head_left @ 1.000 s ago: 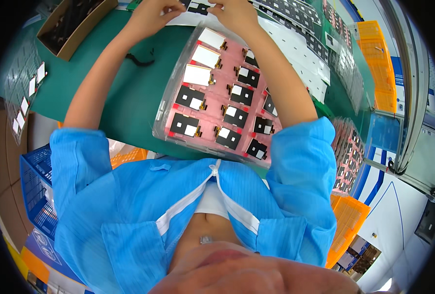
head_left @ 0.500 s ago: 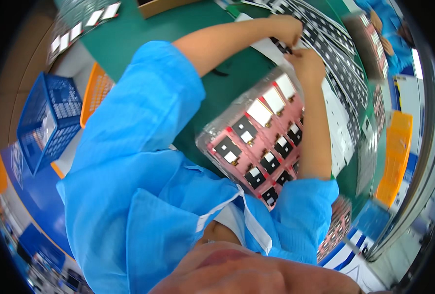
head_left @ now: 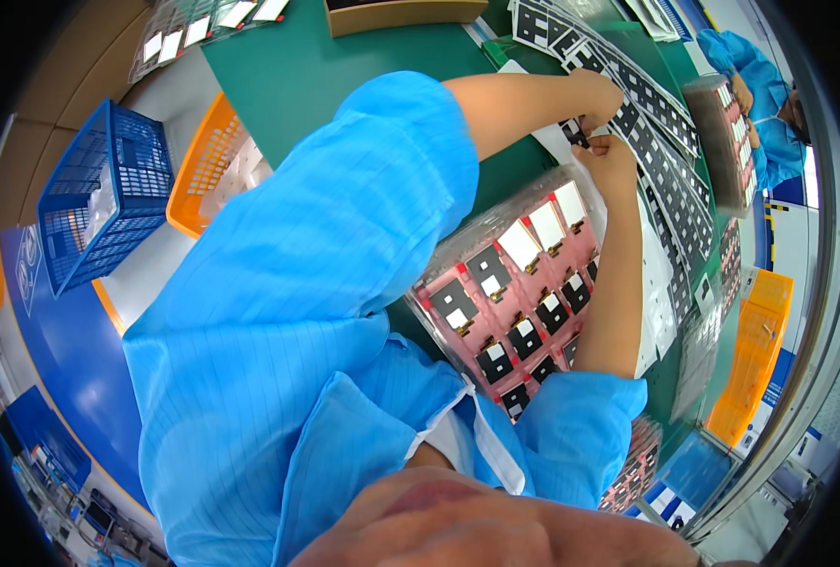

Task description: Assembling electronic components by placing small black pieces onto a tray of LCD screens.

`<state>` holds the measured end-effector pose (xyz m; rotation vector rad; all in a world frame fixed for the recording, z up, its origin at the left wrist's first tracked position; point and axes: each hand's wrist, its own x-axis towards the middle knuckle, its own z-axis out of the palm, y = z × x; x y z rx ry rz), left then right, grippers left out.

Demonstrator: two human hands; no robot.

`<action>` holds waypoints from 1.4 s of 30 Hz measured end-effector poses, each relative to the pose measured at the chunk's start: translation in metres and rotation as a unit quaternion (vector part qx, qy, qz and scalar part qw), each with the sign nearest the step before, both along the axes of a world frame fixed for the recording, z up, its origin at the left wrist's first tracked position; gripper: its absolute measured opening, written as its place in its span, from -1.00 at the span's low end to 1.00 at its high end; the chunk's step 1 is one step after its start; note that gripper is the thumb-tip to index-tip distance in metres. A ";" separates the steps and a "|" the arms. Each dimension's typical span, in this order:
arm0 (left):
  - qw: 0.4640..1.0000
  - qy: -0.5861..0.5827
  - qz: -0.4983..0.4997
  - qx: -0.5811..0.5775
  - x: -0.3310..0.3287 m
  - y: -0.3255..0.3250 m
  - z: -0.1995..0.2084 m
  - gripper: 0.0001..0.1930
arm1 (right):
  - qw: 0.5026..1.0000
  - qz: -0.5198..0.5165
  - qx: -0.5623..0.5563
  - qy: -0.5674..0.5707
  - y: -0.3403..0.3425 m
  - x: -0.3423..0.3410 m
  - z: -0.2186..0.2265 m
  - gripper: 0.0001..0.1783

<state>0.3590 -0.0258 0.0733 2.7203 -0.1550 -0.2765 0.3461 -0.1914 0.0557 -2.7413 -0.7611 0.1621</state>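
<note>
Ahead of me, both hands meet over a white sheet of black stickers (head_left: 551, 142), which bends between them. My left hand (head_left: 594, 97) is closed, its fingertips pinched at the sheet beside a black sticker (head_left: 574, 131). Just nearer, my right hand (head_left: 608, 155) also pinches at the sheet's black part; the exact fingertip contact is hidden. Below the hands lies a pink tray (head_left: 510, 317) in clear plastic, with rows of small flat parts, several white-faced and others black with white squares. My right forearm covers the tray's right side.
More black-and-white sticker sheets (head_left: 670, 156) fan out on the green table (head_left: 292, 90) to the right. A cardboard box (head_left: 406, 17) stands at the far edge. Blue basket (head_left: 108, 194) and orange basket (head_left: 214, 156) sit left. Another person's blue sleeve (head_left: 751, 71) shows far right, beside stacked trays (head_left: 722, 142).
The whole view has shifted, so the table, tray and hands appear farther right and lower. Both hands stay close together at the sticker sheet, still pinched.
</note>
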 end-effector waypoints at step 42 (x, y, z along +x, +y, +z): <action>0.994 0.104 -0.015 -0.033 0.029 -0.022 0.006 -0.77 | 0.978 0.032 0.184 -0.092 -0.033 -0.023 0.035 -0.84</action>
